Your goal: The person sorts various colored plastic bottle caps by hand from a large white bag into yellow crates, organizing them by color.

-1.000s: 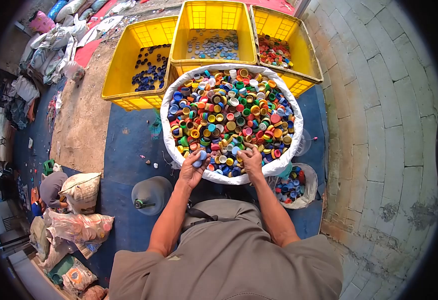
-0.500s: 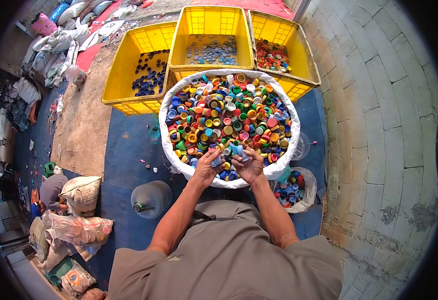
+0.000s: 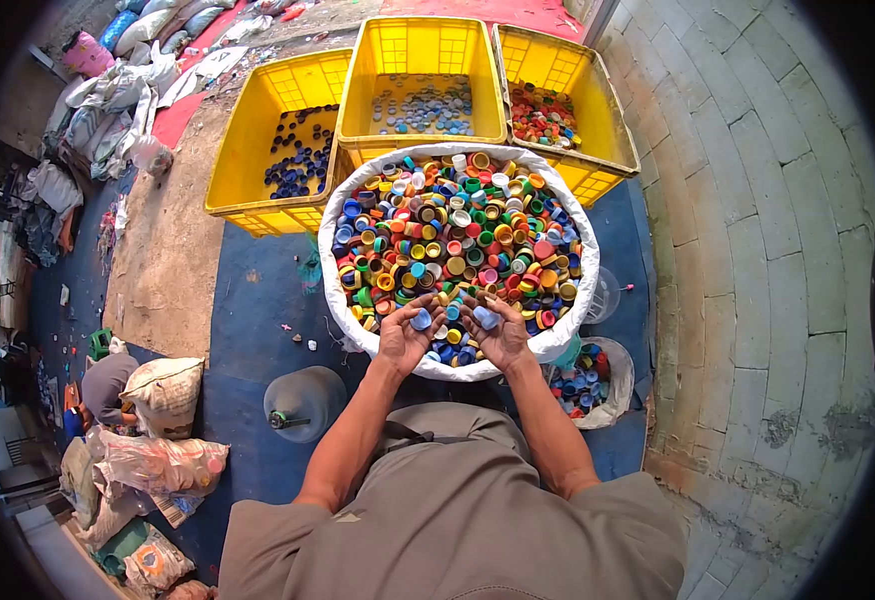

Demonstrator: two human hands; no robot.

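Left hand [image 3: 405, 340]: palm up, fingers loosely curled, pale blue cap [image 3: 421, 319] lying in it. Right hand [image 3: 501, 342]: likewise, bluish cap [image 3: 486, 317] in the palm. Beneath: white sack [image 3: 590, 262], heaped with mixed caps [image 3: 456, 266]. Beyond its far rim: three yellow crates, dark blue caps [image 3: 301, 164] left, pale ones [image 3: 428, 108] middle, red-orange ones [image 3: 546, 117] right. Handling note: palms are best cupped and low, colours checked before release.

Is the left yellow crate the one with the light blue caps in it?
No, the left crate has dark blue caps in it, while light blue caps lie in the middle crate.
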